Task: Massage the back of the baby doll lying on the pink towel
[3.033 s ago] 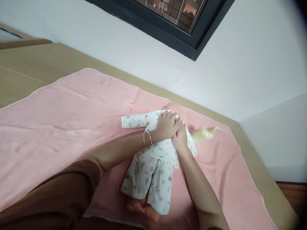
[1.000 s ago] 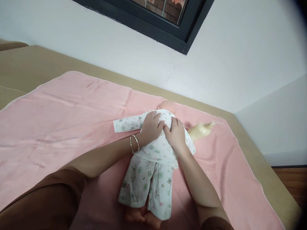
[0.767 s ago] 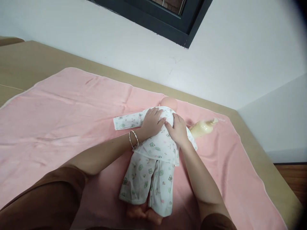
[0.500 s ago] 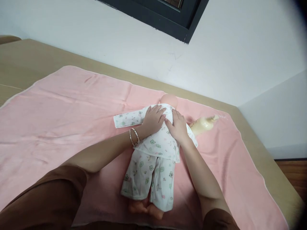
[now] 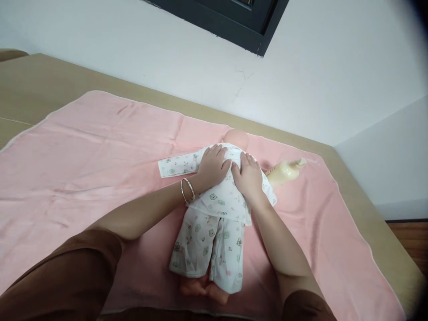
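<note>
A baby doll (image 5: 238,139) lies on a pink towel (image 5: 100,142), dressed in a white printed top (image 5: 222,200) and matching trousers (image 5: 210,249). Its bare feet (image 5: 203,290) point toward me. My left hand (image 5: 212,167), with a bangle on the wrist, lies flat on the doll's chest, fingers stretched out. Beside it, my right hand (image 5: 249,178) presses flat on the top. An empty sleeve (image 5: 177,165) sticks out to the left. The doll's bare arm (image 5: 286,171) reaches out to the right.
The towel covers a tan wooden surface (image 5: 40,80) that runs along a white wall (image 5: 334,80). A dark window frame (image 5: 234,26) sits above. The surface's right edge (image 5: 384,232) drops to a wooden floor (image 5: 411,236).
Three seconds ago my hands overlapped on the doll's chest; now they lie side by side, flat on the top. The view has shifted slightly.
</note>
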`<state>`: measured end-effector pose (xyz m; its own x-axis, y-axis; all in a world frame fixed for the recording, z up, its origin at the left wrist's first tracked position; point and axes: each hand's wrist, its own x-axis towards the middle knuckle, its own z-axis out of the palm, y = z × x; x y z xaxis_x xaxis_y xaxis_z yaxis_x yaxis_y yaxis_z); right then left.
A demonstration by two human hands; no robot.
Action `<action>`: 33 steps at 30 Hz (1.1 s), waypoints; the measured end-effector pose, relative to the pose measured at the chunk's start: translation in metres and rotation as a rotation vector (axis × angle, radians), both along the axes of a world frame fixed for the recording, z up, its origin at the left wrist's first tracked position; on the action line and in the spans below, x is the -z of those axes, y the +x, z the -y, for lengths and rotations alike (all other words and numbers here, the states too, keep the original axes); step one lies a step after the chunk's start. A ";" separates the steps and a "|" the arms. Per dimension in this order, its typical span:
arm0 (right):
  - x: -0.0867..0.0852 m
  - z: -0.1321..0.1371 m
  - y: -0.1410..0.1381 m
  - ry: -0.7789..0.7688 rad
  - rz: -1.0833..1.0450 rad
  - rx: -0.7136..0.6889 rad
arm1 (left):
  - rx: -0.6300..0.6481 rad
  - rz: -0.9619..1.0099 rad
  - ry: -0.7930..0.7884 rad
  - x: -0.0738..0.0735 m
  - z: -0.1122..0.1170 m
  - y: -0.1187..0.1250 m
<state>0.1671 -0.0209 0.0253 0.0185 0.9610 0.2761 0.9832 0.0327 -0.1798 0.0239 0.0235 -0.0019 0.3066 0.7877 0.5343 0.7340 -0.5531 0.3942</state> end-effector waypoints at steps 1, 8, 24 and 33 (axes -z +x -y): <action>0.001 -0.005 0.004 -0.007 -0.015 -0.021 | 0.015 -0.012 0.000 0.001 -0.002 0.000; -0.004 0.002 -0.004 -0.049 0.116 -0.074 | 0.131 -0.071 0.236 -0.002 0.004 -0.002; -0.001 -0.007 0.009 -0.026 -0.015 -0.147 | 0.052 -0.041 0.133 -0.004 0.006 -0.002; -0.004 0.019 -0.021 0.064 0.148 0.006 | 0.005 -0.021 0.108 -0.003 0.008 -0.002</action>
